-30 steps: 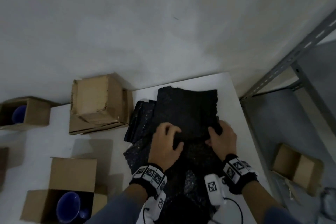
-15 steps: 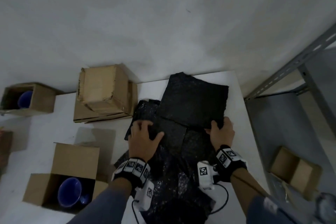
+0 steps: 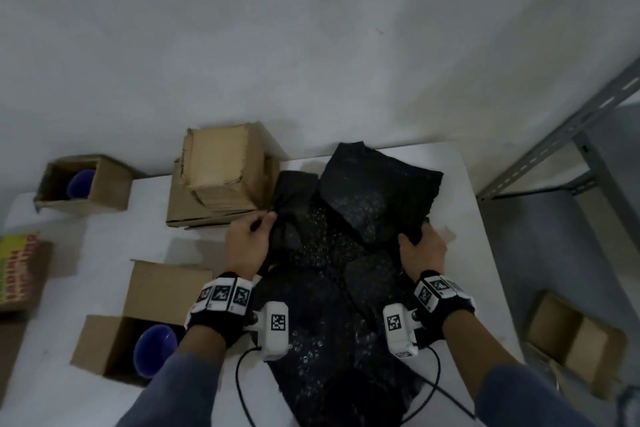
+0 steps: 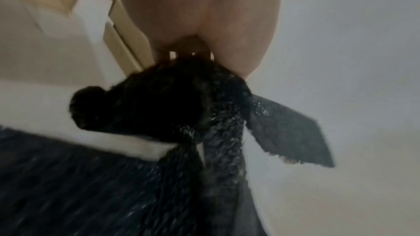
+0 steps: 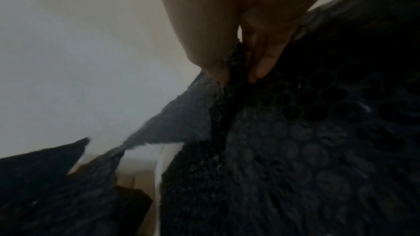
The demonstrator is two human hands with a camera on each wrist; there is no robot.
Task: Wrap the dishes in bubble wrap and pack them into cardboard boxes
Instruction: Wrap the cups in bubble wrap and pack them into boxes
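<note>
Black bubble wrap (image 3: 346, 246) lies in a loose pile of sheets across the white table (image 3: 104, 239). My left hand (image 3: 247, 241) pinches a bunched edge of the bubble wrap (image 4: 193, 100) on the pile's left side. My right hand (image 3: 420, 248) pinches the edge of a sheet of bubble wrap (image 5: 284, 141) on the right side, thumb and fingers (image 5: 261, 67) closed over it. A blue cup (image 3: 152, 350) sits in an open cardboard box (image 3: 114, 343) at the near left. Another blue cup (image 3: 80, 182) sits in a box (image 3: 86, 184) at the far left.
A stack of flattened cardboard with a closed box (image 3: 221, 170) on top stands behind my left hand. A colourful box (image 3: 19, 270) lies at the left edge. A metal shelf frame (image 3: 568, 135) and an open box on the floor (image 3: 575, 343) are to the right.
My left hand has slid left from the middle of the pile to its left edge and now pinches the wrap. The right hand has stayed on the right edge, and the sheets have spread apart.
</note>
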